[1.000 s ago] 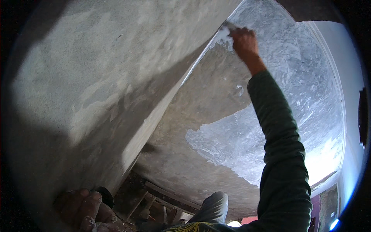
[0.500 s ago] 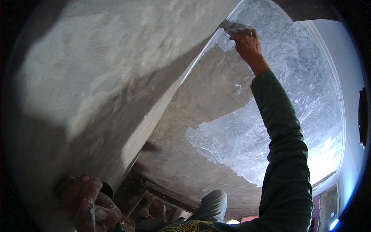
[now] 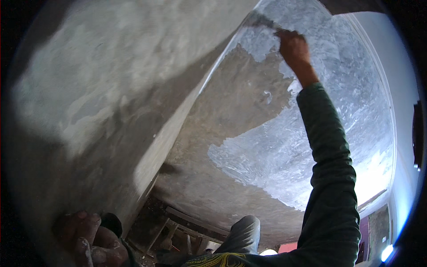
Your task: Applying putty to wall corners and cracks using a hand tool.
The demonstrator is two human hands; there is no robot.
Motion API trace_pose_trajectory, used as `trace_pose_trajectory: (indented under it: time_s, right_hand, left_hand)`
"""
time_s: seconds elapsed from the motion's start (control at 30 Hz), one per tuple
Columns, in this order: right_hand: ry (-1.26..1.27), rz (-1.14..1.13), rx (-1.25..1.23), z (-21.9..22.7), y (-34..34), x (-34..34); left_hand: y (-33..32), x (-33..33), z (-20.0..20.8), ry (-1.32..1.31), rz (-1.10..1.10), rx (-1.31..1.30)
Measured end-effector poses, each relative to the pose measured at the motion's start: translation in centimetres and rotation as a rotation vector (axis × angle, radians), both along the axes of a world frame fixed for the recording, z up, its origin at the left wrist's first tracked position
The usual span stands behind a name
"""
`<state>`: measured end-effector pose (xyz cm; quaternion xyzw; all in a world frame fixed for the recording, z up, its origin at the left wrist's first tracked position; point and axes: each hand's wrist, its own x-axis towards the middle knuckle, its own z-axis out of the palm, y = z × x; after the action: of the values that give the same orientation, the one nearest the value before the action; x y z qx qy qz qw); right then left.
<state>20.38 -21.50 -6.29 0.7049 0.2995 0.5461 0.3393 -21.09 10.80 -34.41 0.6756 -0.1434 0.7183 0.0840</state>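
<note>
High up near the corner where two walls meet, my right hand (image 3: 294, 46) is closed around a putty knife (image 3: 263, 20). Motion blurs its blade, which lies flat toward the corner edge. Around it the wall (image 3: 262, 151) carries wet whitish plaster (image 3: 267, 155), while a grey-brown bare patch (image 3: 240, 89) shows below and left of the hand. At the lower left my left hand (image 3: 91, 242), smeared with white, has its fingers curled close to the left-hand wall (image 3: 89, 84). A dark rounded shape (image 3: 111, 224) sits beside it; what the fingers hold is hidden.
Below, wooden pieces (image 3: 178, 231) and clutter lie in shadow at the wall's foot. My bent knee (image 3: 247, 231) shows at the bottom. A pale wall strip (image 3: 402, 89) with a dark object (image 3: 417, 133) runs along the right. A bright lamp (image 3: 387, 252) glows at the lower right.
My right hand has moved a little right and tilted, with the putty knife now blurred and angled up toward the corner. My left hand appears slightly lower and farther left as the view shifts.
</note>
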Motion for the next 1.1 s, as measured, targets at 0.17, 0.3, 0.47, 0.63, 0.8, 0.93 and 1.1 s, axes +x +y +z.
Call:
trace_pose_trajectory:
  time_s: [0.17,0.3,0.47,0.63,0.8,0.93,1.1]
  right_hand:
    - [0.427,0.013,-0.206,-13.5,-1.6,-1.6]
    - [0.203,0.058,0.016,-6.8,0.4,-1.9]
    - [-0.251,0.122,0.129,5.4,2.8,0.7]
    - [0.105,-0.043,0.022,-6.6,4.5,2.5]
    - [0.453,0.061,-0.123,-16.0,3.5,-2.5]
    - [0.278,-0.079,-0.018,-7.9,3.5,-3.9]
    - [0.012,0.226,0.155,-0.3,4.0,-1.0]
  left_hand:
    - [-0.2,0.2,0.6,-0.003,-0.005,-0.012]
    - [-0.3,0.0,0.4,0.015,0.014,-0.009]
    - [-0.2,-0.1,-0.1,0.008,0.014,-0.013]
    - [-2.6,3.0,1.0,-0.008,-0.09,-0.218]
    - [-7.9,17.7,6.8,0.193,-0.421,-0.188]
    - [-10.1,25.4,15.9,0.074,-0.424,0.017]
    - [-9.8,29.3,25.5,0.299,-0.191,-0.009]
